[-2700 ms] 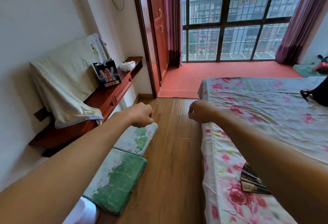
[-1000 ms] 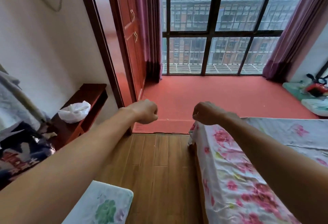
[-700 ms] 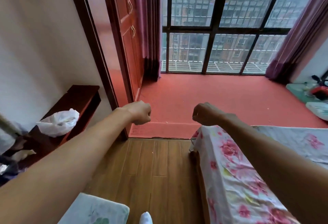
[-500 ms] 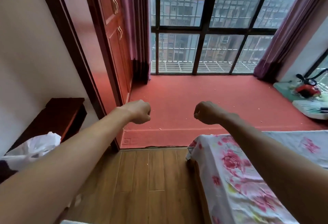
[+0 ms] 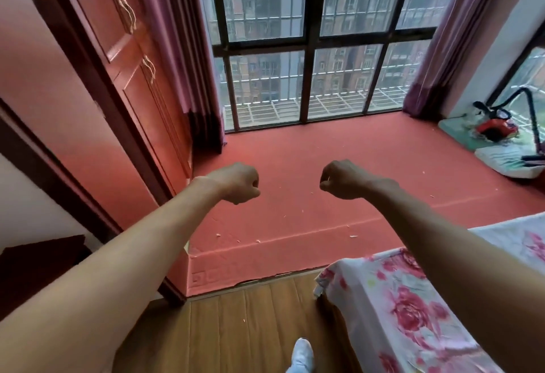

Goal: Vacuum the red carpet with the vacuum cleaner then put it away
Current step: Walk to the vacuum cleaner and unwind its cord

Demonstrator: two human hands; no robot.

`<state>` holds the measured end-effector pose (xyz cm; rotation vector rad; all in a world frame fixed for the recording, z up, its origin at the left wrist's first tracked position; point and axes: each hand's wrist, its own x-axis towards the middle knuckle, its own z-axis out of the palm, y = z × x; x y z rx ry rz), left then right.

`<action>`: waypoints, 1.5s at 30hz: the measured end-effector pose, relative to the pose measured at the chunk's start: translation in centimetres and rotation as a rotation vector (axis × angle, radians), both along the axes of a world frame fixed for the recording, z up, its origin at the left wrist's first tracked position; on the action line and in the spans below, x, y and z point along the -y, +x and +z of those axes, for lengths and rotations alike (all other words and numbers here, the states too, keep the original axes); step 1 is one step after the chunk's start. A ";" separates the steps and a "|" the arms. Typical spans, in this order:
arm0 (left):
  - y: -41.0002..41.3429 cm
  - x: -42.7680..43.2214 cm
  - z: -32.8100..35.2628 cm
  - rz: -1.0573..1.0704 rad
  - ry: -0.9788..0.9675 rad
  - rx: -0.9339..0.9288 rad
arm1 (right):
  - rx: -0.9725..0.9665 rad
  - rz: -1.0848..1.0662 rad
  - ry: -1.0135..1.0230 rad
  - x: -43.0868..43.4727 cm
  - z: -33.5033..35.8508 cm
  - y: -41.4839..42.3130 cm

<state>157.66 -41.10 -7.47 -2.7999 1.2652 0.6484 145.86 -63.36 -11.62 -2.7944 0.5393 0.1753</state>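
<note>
Both arms reach forward mid-frame, the left hand and right hand each curled into an empty fist above the red carpet, which lies on a raised step strewn with pale specks. The vacuum cleaner, red with a black hose, sits on cushions at the far right edge. A floral bed fills the lower right; wardrobe doors stand upper left.

Open red carpet ahead; bed blocks right, wardrobe blocks left.
</note>
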 end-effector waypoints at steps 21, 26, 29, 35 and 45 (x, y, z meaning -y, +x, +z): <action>34.5 25.6 -2.9 -0.094 -0.001 -0.091 | -0.069 -0.110 -0.005 24.5 -2.9 31.5; 43.9 32.7 -3.3 -0.242 0.051 -0.073 | -0.108 -0.273 0.021 29.2 -2.6 37.5; 47.6 37.7 -2.7 -0.347 0.033 -0.026 | -0.075 -0.357 0.047 32.0 -1.8 39.5; 49.4 47.2 -2.6 -0.538 0.019 -0.011 | -0.116 -0.498 0.068 37.8 -0.8 40.4; 50.9 65.4 -3.5 -0.673 0.056 0.027 | -0.053 -0.647 0.094 54.0 -2.2 39.8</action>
